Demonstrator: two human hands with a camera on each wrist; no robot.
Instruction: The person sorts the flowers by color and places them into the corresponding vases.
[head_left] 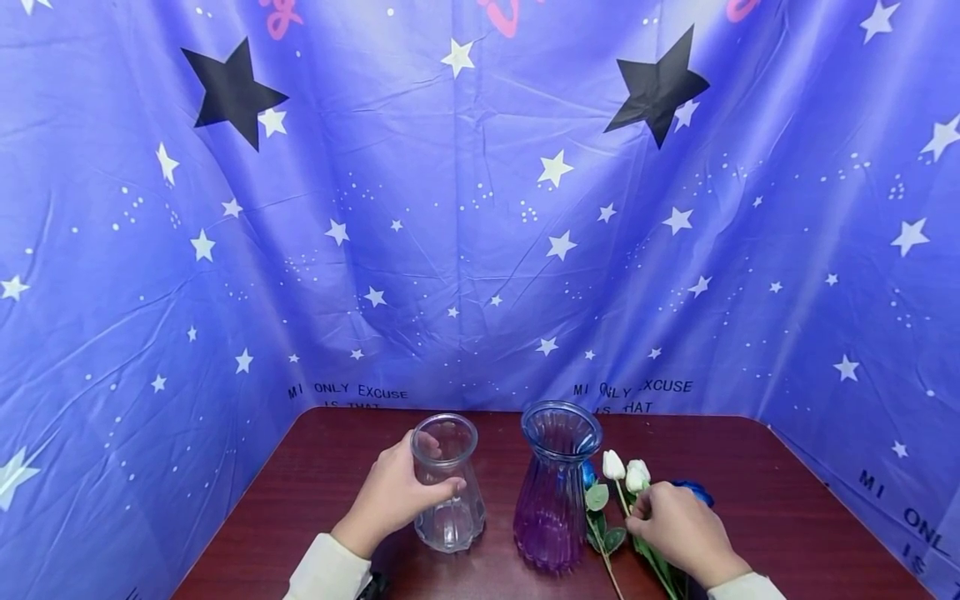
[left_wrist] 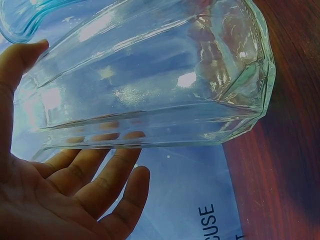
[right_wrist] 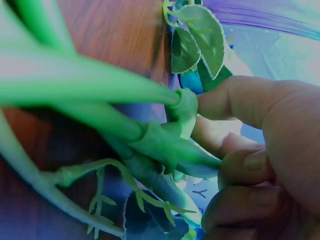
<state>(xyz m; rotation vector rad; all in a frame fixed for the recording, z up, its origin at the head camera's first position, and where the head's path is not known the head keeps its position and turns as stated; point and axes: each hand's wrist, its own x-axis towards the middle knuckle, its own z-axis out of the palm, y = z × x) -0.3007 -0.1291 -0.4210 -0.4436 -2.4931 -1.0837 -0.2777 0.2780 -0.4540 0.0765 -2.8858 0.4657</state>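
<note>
My left hand (head_left: 386,496) holds a clear glass vase (head_left: 452,523) upright on the table, thumb on the near side and fingers round the back. The left wrist view shows those fingers (left_wrist: 112,180) through and below the ribbed glass (left_wrist: 150,90). At the right, my right hand (head_left: 686,531) pinches the green stem of an artificial white tulip (head_left: 637,476) between thumb and index finger. Up close in the right wrist view, several green stems (right_wrist: 95,82) run away from the fingertips. Another white tulip (head_left: 612,465) lies just left of that hand.
Between the hands stands a glass vase (head_left: 551,508), blue at the rim and purple below. Blue flowers (head_left: 694,492) and a leafy stem (head_left: 597,498) lie beside it on the dark red table (head_left: 330,467). A star-printed purple cloth (head_left: 457,250) hangs behind and at both sides.
</note>
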